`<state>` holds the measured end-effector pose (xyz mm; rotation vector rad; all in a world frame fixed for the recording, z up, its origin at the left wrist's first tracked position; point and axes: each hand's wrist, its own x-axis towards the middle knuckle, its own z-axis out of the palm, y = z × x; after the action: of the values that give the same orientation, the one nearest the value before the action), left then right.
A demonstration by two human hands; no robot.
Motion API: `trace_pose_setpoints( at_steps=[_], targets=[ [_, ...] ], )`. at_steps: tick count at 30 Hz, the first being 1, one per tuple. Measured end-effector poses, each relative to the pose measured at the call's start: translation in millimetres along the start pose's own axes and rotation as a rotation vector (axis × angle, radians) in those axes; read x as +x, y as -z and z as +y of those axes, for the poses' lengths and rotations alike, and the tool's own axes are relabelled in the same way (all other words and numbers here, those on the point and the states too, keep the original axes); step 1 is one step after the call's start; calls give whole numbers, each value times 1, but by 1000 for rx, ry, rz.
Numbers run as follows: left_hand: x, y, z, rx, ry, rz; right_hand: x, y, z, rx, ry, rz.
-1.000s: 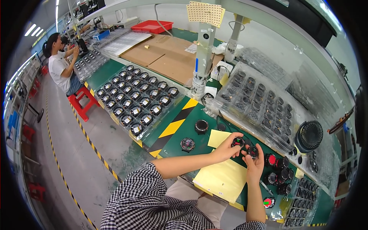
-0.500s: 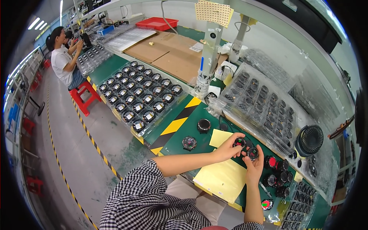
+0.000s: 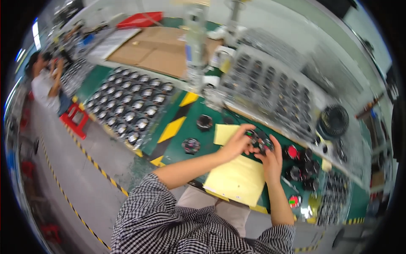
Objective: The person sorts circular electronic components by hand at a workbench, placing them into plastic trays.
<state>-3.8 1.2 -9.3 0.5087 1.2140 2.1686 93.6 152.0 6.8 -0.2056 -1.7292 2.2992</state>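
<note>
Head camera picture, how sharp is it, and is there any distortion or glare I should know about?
Head view: the whole frame is smeared by motion blur, so the small round parts between the left hand and right hand show no fine detail; fisheye bending curves the green bench edge and blacks out the corners; the top is washed out over the cardboard sheet; the yellow sheet reads evenly lit.
</note>
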Motion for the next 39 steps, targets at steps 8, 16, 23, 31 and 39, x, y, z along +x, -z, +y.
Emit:
trace_pose_setpoints(
  at_steps=[8,16,23,31,39],
  targets=[
    [1,-6,12,39,23,5,6,9,-3,107,-44,-38],
    [-4,-7,8,66,11,-8,1,8,-3,76,-45,-45],
    [-4,-9,9,119,-14,7,1,7,-1,47,-41,-48],
    [-5,-8,4,189,-42,-8,0,7,-1,47,-16,-68],
    [-6,-12,0,513,-159,-65,2,14,6,180,-74,-111]
  ],
)
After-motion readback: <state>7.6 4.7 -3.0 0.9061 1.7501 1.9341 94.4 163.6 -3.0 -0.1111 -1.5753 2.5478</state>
